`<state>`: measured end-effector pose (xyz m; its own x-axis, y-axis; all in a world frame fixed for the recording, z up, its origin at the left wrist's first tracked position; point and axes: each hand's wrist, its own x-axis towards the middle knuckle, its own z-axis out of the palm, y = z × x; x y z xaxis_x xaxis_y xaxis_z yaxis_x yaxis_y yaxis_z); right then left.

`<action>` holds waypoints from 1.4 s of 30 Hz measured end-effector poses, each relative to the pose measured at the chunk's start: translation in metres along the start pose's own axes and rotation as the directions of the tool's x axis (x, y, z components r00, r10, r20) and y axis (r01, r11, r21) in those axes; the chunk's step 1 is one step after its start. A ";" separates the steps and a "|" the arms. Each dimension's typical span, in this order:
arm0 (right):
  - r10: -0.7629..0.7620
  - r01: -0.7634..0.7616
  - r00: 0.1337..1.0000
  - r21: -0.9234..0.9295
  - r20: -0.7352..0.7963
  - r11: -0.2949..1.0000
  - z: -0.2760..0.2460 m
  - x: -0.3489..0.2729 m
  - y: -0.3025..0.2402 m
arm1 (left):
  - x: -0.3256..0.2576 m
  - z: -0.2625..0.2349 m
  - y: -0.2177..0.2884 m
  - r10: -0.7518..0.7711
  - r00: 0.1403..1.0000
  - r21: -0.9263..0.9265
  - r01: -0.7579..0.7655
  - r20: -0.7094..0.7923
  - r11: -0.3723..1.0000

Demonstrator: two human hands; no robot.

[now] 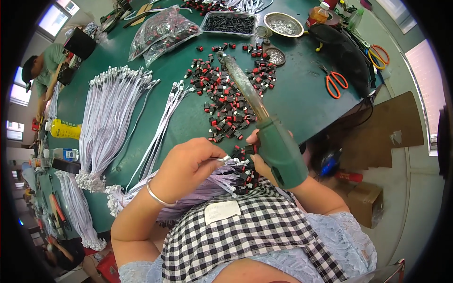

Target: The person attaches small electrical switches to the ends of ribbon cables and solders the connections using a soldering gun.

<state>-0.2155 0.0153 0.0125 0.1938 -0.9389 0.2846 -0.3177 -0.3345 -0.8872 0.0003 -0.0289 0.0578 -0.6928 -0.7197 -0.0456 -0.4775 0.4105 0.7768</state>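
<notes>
My left hand (191, 162), a bangle on its wrist, pinches a white cable end with a small white connector (227, 159). Facing it, my right hand (262, 165) has its fingertips closed round a small black-and-red rocker switch (250, 149). A large green-handled tool (281, 153) with a long metal tube, apparently a soldering iron, covers much of that hand; whether the hand also supports it is hidden. Below my fingers, a bundle of white cables (212, 184) lies over my lap, with black switches at its right end. Many loose switches (226, 94) are heaped beyond.
White cable bundles (111, 115) lie to the left on the green table (302, 101). Farther back are bagged switches (163, 35), a tray of black parts (229, 23) and a metal bowl (283, 24). Orange-handled scissors (336, 85) rest at right. A person (47, 70) works far left.
</notes>
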 end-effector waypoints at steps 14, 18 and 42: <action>0.069 -0.069 0.998 0.156 0.003 0.985 0.010 -0.015 0.003 | -0.013 0.011 0.003 -0.035 0.993 -0.184 0.013 -0.115 0.983; 0.084 -0.083 0.996 0.260 0.008 0.962 0.011 -0.009 -0.005 | -0.020 0.021 -0.002 -0.137 0.986 -0.365 0.094 -0.093 0.926; -0.181 0.189 0.982 -0.271 0.056 0.944 0.023 -0.002 0.014 | -0.010 0.034 -0.010 -0.286 0.958 -0.758 0.172 -0.020 0.629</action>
<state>-0.1990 0.0145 -0.0091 0.2999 -0.8568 0.4195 -0.5143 -0.5156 -0.6853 -0.0068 -0.0070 0.0293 -0.5159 -0.8183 -0.2533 -0.0100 -0.2899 0.9570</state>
